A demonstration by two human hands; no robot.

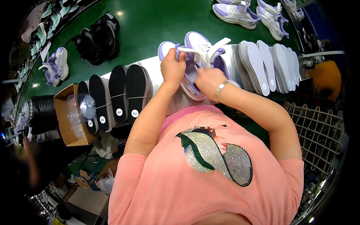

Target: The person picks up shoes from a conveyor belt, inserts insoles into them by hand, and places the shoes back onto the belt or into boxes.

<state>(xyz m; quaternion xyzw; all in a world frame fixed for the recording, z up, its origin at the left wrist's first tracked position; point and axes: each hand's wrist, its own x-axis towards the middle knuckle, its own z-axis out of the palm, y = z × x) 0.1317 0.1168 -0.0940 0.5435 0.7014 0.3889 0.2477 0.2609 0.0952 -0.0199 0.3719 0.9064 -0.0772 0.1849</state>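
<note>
Head view, looking down on a workbench beside a green conveyor belt [150,26]. We see the left hand [172,67] closed on the heel end of a lilac and white sneaker [191,75], its fingers curled over the collar. The right hand [208,79], with a metal bracelet [220,88] at the wrist, presses against the same shoe from the other side; whether its fingers reach inside the opening we cannot tell. The two hands are close together, both on this shoe, which rests on the pale bench top [152,65] just in front of the person's chest. A second lilac sneaker [204,47] stands just behind it, touching it. To the right we note a row of white insoles [268,65] standing on edge; to the left, bundles of black insoles [120,93] bound with bands, beside a cardboard box [65,123] holding clear plastic. On the belt lie a black pair of sneakers [99,35] and further lilac sneakers [236,13].
</note>
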